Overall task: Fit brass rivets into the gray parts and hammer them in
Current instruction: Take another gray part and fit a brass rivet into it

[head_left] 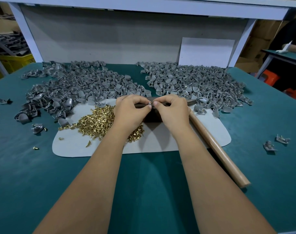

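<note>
At centre, my left hand (130,110) and right hand (171,109) pinch one gray part (150,103) together, fingers curled; brass rivets (100,121) at 9 o'clock, hammer (216,149) at 4 o'clock, green surface (144,183).

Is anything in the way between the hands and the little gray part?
No. The left hand and right hand both pinch the small gray part at their fingertips, so nothing sits between them. The hammer lies off to the right.

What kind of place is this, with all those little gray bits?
Probably a small factory workbench. Two big heaps of gray parts cover the green table, a pile of brass rivets lies on a mat, and a hammer waits beside the right hand.
</note>
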A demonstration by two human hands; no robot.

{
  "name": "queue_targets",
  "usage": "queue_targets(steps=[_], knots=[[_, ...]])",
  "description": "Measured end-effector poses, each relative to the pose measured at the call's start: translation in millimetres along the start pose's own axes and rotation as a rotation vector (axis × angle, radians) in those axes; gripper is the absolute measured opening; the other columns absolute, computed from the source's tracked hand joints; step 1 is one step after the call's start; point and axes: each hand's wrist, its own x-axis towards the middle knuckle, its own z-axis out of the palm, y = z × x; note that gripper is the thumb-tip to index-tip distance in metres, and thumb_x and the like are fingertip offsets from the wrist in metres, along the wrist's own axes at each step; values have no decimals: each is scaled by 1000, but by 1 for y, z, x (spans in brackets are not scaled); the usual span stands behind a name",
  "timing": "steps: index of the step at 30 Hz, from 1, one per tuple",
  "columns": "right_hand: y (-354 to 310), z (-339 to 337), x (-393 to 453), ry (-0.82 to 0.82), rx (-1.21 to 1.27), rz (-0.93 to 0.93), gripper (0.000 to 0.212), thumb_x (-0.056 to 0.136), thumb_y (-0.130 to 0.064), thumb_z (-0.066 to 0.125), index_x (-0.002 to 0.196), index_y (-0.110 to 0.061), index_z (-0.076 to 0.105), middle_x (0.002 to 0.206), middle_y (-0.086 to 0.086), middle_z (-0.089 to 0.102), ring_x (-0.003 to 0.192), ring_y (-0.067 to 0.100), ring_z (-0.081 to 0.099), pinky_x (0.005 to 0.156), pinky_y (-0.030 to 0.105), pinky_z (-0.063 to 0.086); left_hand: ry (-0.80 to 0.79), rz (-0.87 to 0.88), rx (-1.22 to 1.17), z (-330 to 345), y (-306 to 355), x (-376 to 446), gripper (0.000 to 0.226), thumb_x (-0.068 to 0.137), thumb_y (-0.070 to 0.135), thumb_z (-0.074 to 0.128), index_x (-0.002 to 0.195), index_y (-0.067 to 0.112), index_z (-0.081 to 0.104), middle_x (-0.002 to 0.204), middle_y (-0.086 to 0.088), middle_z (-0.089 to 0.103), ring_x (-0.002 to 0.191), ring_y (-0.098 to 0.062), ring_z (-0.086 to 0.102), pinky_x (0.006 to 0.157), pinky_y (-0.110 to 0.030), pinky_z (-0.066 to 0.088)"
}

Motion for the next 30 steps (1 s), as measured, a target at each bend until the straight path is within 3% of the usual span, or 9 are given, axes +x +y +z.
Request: queue_targets(steps=[4,9,14,19,22,25,30], knots=[[0,3,1,50,-131,-28,22,83,-29,69,65,-39,60,85,-17,60,106,16,51,86,33,22,-19,-17,-33,-1,1,0,11,79,28,77,78,36,70,103,5,71,122,-29,54,106,-48,42],[1,5,-1,83,-212,-59,25,83,-27,67,64,-38,56,69,-27,45,101,13,43,83,33,24,-16,-10,-36,-2,3,-2,10,77,32,75,78,39,68,106,5,70,122,-30,54,106,-49,41],[4,5,-2,57,-223,-104,14,85,-26,65,73,-33,61,72,-24,49,102,15,43,87,37,32,-1,-9,-28,-1,2,-3,19,84,23,76,77,40,68,105,7,70,120,-29,55,105,-50,41],[8,4,-4,47,-105,-137,20,85,-23,65,72,-38,60,85,-20,60,103,14,43,94,47,38,-3,-11,-33,-1,2,-4,20,84,24,76,77,40,68,104,8,71,120,-28,55,105,-49,42],[9,3,-2,55,-12,-101,15,84,-20,62,80,-30,72,87,-16,67,103,14,50,95,45,41,-8,-19,-38,-1,1,-3,17,84,23,76,79,39,70,105,8,71,120,-28,55,105,-49,42],[8,1,0,66,219,24,20,86,-16,57,85,-19,76,82,-9,72,90,13,63,87,38,50,-4,-19,-38,-1,1,-3,19,84,23,76,77,40,70,104,7,71,118,-27,56,104,-48,43],[7,0,3,45,275,100,20,88,-16,56,88,-20,75,84,-8,72,89,9,65,87,33,51,5,-23,-57,-1,2,-2,21,84,23,77,74,41,70,103,9,71,117,-25,57,105,-49,42]])
